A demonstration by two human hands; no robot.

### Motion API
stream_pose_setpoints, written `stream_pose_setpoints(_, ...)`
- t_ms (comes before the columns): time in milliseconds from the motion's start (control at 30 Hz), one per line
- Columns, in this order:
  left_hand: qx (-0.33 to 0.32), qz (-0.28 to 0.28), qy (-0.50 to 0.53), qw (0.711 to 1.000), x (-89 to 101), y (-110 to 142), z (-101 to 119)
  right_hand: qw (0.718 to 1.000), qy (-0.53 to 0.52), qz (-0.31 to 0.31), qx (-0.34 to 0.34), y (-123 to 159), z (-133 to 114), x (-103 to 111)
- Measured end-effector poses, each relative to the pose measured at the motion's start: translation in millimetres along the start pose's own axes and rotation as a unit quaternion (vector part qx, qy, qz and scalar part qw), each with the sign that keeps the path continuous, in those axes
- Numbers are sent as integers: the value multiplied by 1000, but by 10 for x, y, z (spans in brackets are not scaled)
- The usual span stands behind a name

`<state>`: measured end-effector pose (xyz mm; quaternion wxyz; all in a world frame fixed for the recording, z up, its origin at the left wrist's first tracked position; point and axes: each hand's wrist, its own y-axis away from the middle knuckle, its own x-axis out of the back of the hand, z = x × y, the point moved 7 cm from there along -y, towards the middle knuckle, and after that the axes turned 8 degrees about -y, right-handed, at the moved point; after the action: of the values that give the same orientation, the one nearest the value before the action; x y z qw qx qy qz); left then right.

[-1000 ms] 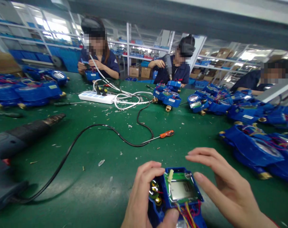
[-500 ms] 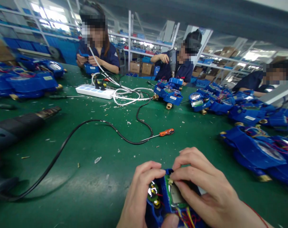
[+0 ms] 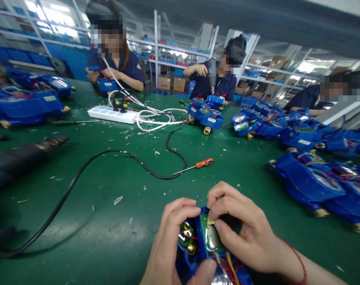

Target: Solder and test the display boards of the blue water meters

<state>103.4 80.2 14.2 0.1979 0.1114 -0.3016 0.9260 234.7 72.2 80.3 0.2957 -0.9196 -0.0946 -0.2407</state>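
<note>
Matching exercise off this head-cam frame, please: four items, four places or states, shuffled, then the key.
Items:
1. Orange screwdriver
2. Red cord
3. Power strip
4. Circuit board

Places or states:
A. Around the right hand's wrist
B. Has black plugs in it
C. Lying beside a black cable on the bench
D. Under the right hand's fingers, in a blue housing

Pairs: 1-C, 2-A, 3-B, 4-D
</note>
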Motion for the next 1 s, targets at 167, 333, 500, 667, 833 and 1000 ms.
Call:
stream_pose_setpoints(167, 1, -3, -2, 1000, 3, -25, 19, 999, -30, 10, -3, 0, 30, 7)
stream_pose_setpoints(333, -5, -5, -16, 1000, 29, -41, 25, 998, -52, 22, 3, -1, 27, 3)
stream_pose_setpoints(500, 26, 41, -31, 998, 36, -53, 54, 997, -64, 40, 24, -10, 15, 21)
stream_pose_setpoints(667, 48, 69, -27, 996, 33, -54, 60, 996, -64, 39, 38, 9, 17, 16)
stream_pose_setpoints(833, -3, 9, -28, 1000, 64, -96, 27, 996, -60, 47, 47, 44, -6, 20)
stream_pose_setpoints(1000, -22, -2, -16, 1000, 100, -121, 17, 995, -43, 44, 73, 62, -64, 13)
